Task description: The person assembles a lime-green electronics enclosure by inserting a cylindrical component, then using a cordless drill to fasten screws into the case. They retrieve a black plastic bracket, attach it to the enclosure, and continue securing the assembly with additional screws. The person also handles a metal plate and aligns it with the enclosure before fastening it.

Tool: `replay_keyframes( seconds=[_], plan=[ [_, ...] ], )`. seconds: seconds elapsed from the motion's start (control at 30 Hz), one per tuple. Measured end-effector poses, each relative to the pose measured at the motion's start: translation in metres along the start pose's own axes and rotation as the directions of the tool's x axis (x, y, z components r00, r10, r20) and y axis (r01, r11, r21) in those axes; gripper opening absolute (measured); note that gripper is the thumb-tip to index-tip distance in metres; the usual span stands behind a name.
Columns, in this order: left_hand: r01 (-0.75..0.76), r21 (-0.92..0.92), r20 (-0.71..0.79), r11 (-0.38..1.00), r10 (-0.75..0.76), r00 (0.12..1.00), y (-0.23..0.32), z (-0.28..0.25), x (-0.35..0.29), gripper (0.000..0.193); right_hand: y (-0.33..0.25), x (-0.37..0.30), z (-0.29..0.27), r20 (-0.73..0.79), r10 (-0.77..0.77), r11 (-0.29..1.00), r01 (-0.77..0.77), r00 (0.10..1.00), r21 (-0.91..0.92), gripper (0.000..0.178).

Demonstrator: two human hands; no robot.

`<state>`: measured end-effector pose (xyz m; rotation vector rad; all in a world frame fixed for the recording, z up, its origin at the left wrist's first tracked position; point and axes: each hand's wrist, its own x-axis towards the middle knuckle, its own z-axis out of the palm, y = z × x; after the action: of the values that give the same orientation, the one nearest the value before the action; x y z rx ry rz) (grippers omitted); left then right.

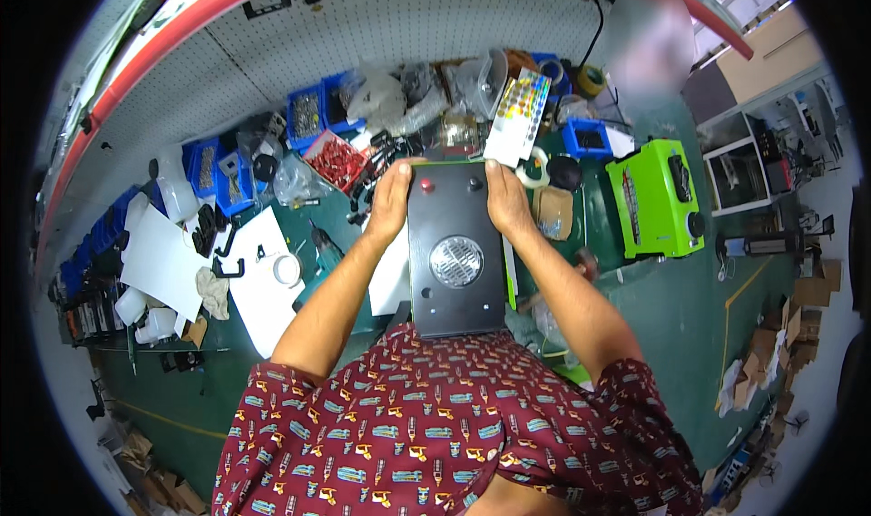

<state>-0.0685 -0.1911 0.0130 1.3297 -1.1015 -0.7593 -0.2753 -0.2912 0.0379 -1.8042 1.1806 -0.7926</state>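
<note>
A black rectangular metal box [454, 209] with a round vent grille [455, 261], one red knob-like post [427, 186] and one black post [474, 184] fills the middle of the head view. My left hand [390, 200] grips its far left side, fingers wrapped out of sight over the edge. On the far right side my right hand [509, 198] clasps it the same way, thumb along the edge. The box's near end lies close against my patterned shirt. A thin green edge shows along its far end, and its underside is hidden.
A bright green machine case [655, 198] stands on the bench to the right. Blue bins [307, 115] of small hardware and a box of red parts [336, 159] line the back. At left lie white sheets [163, 257], a tape roll [287, 269] and a power drill [325, 245].
</note>
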Motion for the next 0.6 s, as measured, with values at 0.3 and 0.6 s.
replay_keyframes(
  seconds=[0.3, 0.6],
  plan=[
    [0.145, 0.035, -0.014, 0.989, -0.144, 0.989, 0.024, -0.006, -0.042, 0.063, -0.004, -0.060, -0.030, 0.191, 0.240, 0.897, -0.293, 0.952, 0.331, 0.055],
    [0.181, 0.155, 0.000, 0.971, -0.183, 0.983, 0.029, -0.006, -0.060, 0.062, 0.002, -0.106, -0.035, 0.170, 0.316, 0.827, -0.358, 0.934, 0.432, 0.056]
  ],
)
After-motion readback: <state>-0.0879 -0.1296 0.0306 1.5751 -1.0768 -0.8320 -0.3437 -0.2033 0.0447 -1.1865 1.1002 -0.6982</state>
